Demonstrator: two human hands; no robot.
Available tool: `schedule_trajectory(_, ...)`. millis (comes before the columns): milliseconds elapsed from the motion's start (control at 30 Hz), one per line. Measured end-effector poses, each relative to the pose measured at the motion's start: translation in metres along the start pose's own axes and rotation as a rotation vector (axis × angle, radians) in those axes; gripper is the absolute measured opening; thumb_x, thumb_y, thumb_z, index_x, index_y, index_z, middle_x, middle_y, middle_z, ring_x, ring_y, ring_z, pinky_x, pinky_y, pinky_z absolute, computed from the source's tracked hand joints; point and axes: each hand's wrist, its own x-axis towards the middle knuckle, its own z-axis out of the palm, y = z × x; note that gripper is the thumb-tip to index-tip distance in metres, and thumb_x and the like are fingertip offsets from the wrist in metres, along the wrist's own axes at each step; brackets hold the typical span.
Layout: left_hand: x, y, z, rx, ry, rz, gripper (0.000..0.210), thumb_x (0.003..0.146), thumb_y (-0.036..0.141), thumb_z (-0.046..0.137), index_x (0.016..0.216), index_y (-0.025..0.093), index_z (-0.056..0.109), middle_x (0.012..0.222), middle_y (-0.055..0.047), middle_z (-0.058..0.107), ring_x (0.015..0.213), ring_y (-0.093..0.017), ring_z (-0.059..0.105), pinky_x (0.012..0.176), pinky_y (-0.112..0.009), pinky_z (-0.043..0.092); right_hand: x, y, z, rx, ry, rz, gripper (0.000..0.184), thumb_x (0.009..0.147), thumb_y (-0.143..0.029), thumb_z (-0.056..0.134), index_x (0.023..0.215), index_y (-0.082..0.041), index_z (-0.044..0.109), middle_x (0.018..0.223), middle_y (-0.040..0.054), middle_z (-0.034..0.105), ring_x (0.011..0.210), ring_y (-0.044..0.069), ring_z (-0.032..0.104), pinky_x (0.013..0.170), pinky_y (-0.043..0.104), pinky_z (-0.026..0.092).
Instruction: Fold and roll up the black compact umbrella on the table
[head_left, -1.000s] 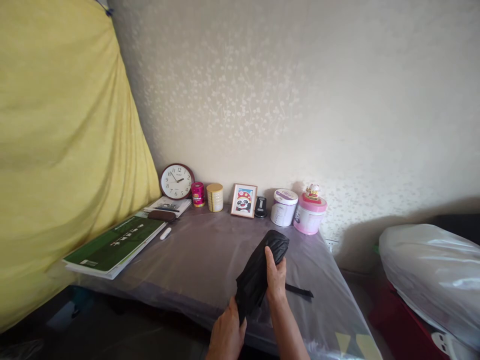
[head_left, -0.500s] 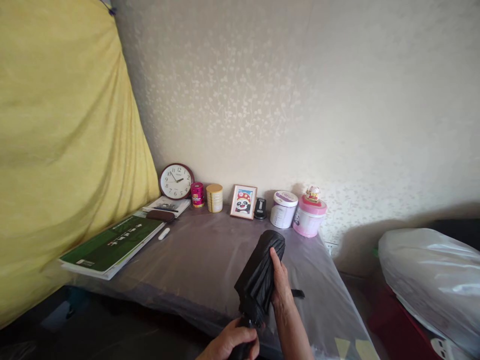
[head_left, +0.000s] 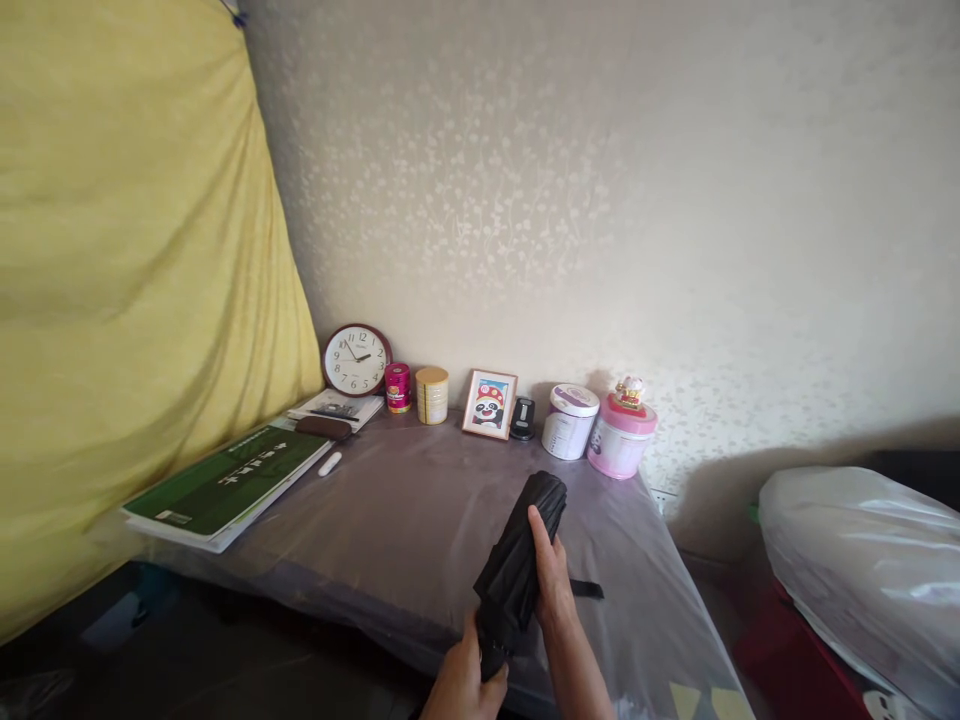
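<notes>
A folded black umbrella (head_left: 517,560) is held at a slant above the front part of the table, its top pointing away and to the right. My left hand (head_left: 466,675) is wrapped round its lower end by the handle, which is mostly hidden. Along the canopy's right side lies my right hand (head_left: 551,580), thumb on top and the other fingers hidden behind the folds. A loose black strap (head_left: 587,589) sticks out to the right of my right wrist.
On the covered table (head_left: 390,520) lie a green book (head_left: 232,480), a brown case (head_left: 324,428) and a small white object (head_left: 329,464). A clock (head_left: 358,359), tins (head_left: 432,396), a framed panda picture (head_left: 490,403) and round tubs (head_left: 570,422) line the wall. A plastic-wrapped bundle (head_left: 862,560) stands right.
My left hand has shifted up from the handle to the umbrella's lower end, its thumb now against the fabric. The umbrella's folds look narrower, and my right hand sits slightly lower.
</notes>
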Motion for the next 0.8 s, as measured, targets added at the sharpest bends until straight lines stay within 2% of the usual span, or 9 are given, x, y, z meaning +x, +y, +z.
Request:
schedule_trajectory(67,0.0,-0.003,-0.001,0.099,0.03,-0.013,0.068,0.067,0.034,0.06,0.128,0.014,0.038,0.096,-0.011,0.065,0.097,-0.028,0.058,0.083,-0.029,0.039,-0.002,0.001,0.003,0.021,-0.019,0.02,0.067,0.064,-0.056,0.066,0.114,-0.013,0.057,0.071,0.0046,0.069,0.07,0.025,0.068,0.06,0.032,0.056)
schedule_trajectory(200,-0.004,0.007,-0.005,0.448,0.045,-0.112,0.069,0.075,0.026,0.049,0.136,0.006,0.024,0.104,-0.021,0.062,0.101,-0.034,0.057,0.083,-0.036,0.038,-0.005,0.0,0.01,0.052,0.008,0.064,0.072,0.061,-0.056,0.069,0.115,-0.011,0.054,0.071,0.0044,0.069,0.061,0.024,0.068,0.055,0.032,0.056)
schedule_trajectory(300,-0.007,0.018,-0.01,0.511,0.018,-0.165,0.069,0.076,0.025,0.049,0.137,0.009,0.022,0.11,-0.019,0.06,0.102,-0.031,0.057,0.08,-0.033,0.038,-0.009,-0.002,0.012,0.07,0.025,0.067,0.07,0.059,-0.055,0.071,0.111,-0.012,0.055,0.07,0.0032,0.069,0.06,0.023,0.067,0.053,0.03,0.055)
schedule_trajectory(367,-0.007,0.025,-0.014,0.42,-0.02,-0.132,0.069,0.073,0.027,0.054,0.135,0.013,0.026,0.105,-0.014,0.062,0.097,-0.026,0.058,0.078,-0.029,0.039,-0.011,-0.005,0.011,0.072,0.022,0.093,0.066,0.06,-0.055,0.071,0.107,-0.012,0.056,0.067,0.0035,0.068,0.058,0.022,0.067,0.052,0.03,0.054)
schedule_trajectory(467,-0.006,0.032,-0.02,0.079,-0.165,-0.051,0.058,0.068,0.029,0.058,0.122,0.019,0.039,0.089,-0.004,0.063,0.077,-0.018,0.059,0.068,-0.026,0.041,-0.013,-0.011,0.006,0.058,-0.011,0.176,0.06,0.062,-0.058,0.068,0.097,-0.01,0.059,0.061,0.0059,0.067,0.055,0.023,0.066,0.049,0.031,0.053)
schedule_trajectory(533,-0.005,0.036,-0.021,-0.219,-0.306,-0.089,0.05,0.065,0.033,0.059,0.112,0.019,0.046,0.081,0.0,0.061,0.059,-0.011,0.054,0.057,-0.023,0.038,-0.013,-0.015,0.003,0.066,-0.072,0.249,0.058,0.064,-0.061,0.065,0.09,-0.01,0.061,0.058,0.0076,0.066,0.054,0.024,0.066,0.048,0.031,0.052)
schedule_trajectory(600,-0.005,0.038,-0.019,-0.434,-0.408,-0.143,0.05,0.062,0.037,0.06,0.106,0.016,0.048,0.077,0.0,0.06,0.05,-0.008,0.048,0.051,-0.021,0.032,-0.014,-0.019,0.002,0.086,-0.145,0.294,0.057,0.065,-0.065,0.061,0.084,-0.011,0.061,0.057,0.0085,0.066,0.052,0.023,0.065,0.046,0.031,0.051)
schedule_trajectory(700,-0.006,0.039,-0.014,-0.49,-0.438,-0.156,0.046,0.061,0.036,0.06,0.1,0.015,0.052,0.079,-0.002,0.062,0.052,-0.007,0.047,0.052,-0.021,0.031,-0.016,-0.02,0.003,0.094,-0.219,0.284,0.056,0.065,-0.067,0.058,0.076,-0.012,0.061,0.056,0.0081,0.065,0.047,0.02,0.062,0.045,0.03,0.05)
schedule_trajectory(800,-0.008,0.042,-0.01,-0.321,-0.36,-0.217,0.029,0.063,0.03,0.057,0.089,0.017,0.057,0.074,0.001,0.059,0.06,-0.01,0.049,0.056,-0.022,0.034,-0.019,-0.017,0.004,0.047,-0.197,0.218,0.056,0.066,-0.067,0.058,0.074,-0.012,0.062,0.055,0.0067,0.063,0.043,0.018,0.058,0.043,0.029,0.048)
